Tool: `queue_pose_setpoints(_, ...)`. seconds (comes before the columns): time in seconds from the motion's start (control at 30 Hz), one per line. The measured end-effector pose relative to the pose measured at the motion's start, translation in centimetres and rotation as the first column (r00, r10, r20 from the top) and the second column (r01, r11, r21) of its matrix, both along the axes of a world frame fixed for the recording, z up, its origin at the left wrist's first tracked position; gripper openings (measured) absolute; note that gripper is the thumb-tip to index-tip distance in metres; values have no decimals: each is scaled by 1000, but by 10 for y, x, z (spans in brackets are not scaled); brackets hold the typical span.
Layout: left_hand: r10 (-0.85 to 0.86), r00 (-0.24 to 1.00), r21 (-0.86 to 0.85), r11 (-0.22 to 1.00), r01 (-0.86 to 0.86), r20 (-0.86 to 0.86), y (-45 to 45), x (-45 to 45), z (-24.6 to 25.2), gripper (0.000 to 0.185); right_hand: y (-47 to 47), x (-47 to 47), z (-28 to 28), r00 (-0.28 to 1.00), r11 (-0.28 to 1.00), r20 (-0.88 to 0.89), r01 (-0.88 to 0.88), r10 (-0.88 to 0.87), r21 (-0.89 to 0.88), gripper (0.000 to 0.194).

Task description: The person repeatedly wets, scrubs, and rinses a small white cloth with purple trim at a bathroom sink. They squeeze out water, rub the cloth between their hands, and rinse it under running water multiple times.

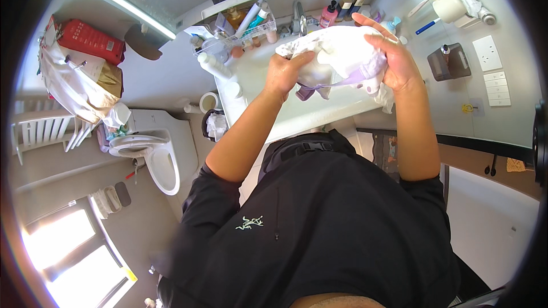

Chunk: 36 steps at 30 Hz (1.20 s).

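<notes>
A white and lavender cloth bundle, perhaps a garment, is held up above the white washbasin. A pale purple band runs along its lower side, and darker purple pieces hang beneath. My left hand grips its left end, thumb on top. At the other end my right hand holds the cloth between thumb and palm, with some fingers extended behind it. Part of the cloth droops below my right hand. Behind the bundle stands the chrome faucet, its lower part partly covered.
Along the basin's back stand a clear rack of toiletries and a pink pump bottle. A white bottle and a white jar sit at the left rim. The toilet is farther left. A dark wall-mounted holder hangs right.
</notes>
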<state>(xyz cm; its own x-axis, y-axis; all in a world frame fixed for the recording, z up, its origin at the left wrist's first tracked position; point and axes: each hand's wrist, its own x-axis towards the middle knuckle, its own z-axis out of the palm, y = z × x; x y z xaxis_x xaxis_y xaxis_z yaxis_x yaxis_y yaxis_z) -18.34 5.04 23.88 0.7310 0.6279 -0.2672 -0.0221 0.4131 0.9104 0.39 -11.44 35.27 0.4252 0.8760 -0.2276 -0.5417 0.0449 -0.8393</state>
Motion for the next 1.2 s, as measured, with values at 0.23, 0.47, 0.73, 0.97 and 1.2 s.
queue_pose_setpoints(0.23, -5, 988, -500, 862, 81, 151, 6, -12, -1, 40, -9, 10, -15, 523, 971, 852, 211, -18, -109, 40)
queue_pose_setpoints(0.47, -117, 892, -517, 779, 355, 437, 11, -29, 2, 59, -10, 18, -43, 620, 903, 773, 244, 134, -353, 37)
queue_pose_setpoints(0.73, 7, 757, -545, 700, 463, 653, 8, -30, 5, 68, 14, -44, -57, 867, 981, 493, 31, 70, -194, 69)
queue_pose_setpoints(0.97, -19, 975, -590, 793, 150, 222, 12, -22, 15, 52, 21, -46, -56, 643, 833, 611, -77, 461, -548, 60)
queue_pose_setpoints(1.2, 187, 969, 9, 982, -188, -160, 17, -33, -14, 60, 10, -47, -75, 967, 982, 175, 186, -183, -2, 39)
